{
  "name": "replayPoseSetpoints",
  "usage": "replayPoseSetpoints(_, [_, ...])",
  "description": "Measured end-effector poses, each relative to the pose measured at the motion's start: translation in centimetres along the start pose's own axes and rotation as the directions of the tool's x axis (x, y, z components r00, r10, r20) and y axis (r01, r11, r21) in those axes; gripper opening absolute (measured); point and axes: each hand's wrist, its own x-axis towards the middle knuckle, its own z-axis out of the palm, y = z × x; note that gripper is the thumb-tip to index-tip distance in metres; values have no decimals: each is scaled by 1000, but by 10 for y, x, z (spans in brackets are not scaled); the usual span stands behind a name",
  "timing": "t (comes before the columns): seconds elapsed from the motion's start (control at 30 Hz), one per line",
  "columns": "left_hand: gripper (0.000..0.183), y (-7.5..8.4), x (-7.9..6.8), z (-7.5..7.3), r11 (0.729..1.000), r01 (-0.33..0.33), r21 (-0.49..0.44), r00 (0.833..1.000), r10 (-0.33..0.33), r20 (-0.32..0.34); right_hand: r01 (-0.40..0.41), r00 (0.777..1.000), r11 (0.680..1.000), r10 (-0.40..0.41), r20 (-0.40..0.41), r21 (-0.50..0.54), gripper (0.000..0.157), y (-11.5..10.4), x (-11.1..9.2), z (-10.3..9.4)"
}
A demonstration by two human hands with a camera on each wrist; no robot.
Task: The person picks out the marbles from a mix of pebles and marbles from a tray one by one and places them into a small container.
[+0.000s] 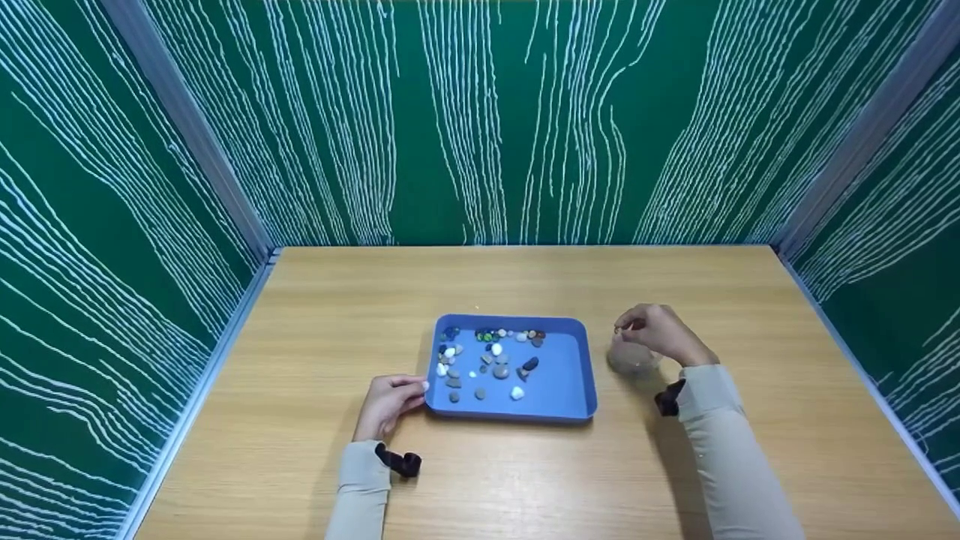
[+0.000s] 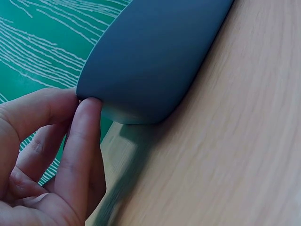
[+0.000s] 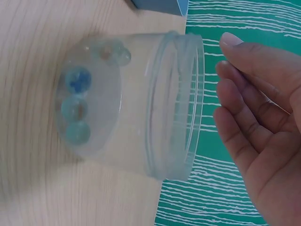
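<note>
Head view high, forward-down — left-wrist view close on tray (image 2: 155,56), right-wrist on jar (image 3: 134,141), tabletop (image 1: 337,307) shared.

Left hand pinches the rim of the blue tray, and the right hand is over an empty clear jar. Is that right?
Not quite: the clear jar isn't empty; the right wrist view shows marbles at its bottom. The rest holds: the left hand pinches the rim of the blue tray, and the right hand is over the jar.

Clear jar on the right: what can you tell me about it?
The jar is see-through, apparently plastic, with rounded lower edges and a ridged neck. It stands upright and uncovered on the table, right of the blue tray, several marbles lying at its bottom. The right hand is just above its mouth, not touching.
</note>
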Motion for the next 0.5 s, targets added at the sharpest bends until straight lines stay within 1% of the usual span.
replayPoseSetpoints(0.13, [33,6,-4,0,1000,12,5,1000,-12,22,-32,999,999,32,-7,1,16,2,-4,-4])
replayPoseSetpoints(0.27, [33,14,-10,1,1000,21,16,999,-22,30,-65,998,998,65,1,6,17,4,-6,-6])
replayPoseSetpoints(0.37, [33,13,-10,1,1000,24,13,999,-24,28,-80,997,997,80,12,7,19,6,-7,-7])
replayPoseSetpoints(0.5, [33,6,-4,0,1000,17,-5,1000,-17,16,-84,996,996,84,13,9,19,6,-8,-9])
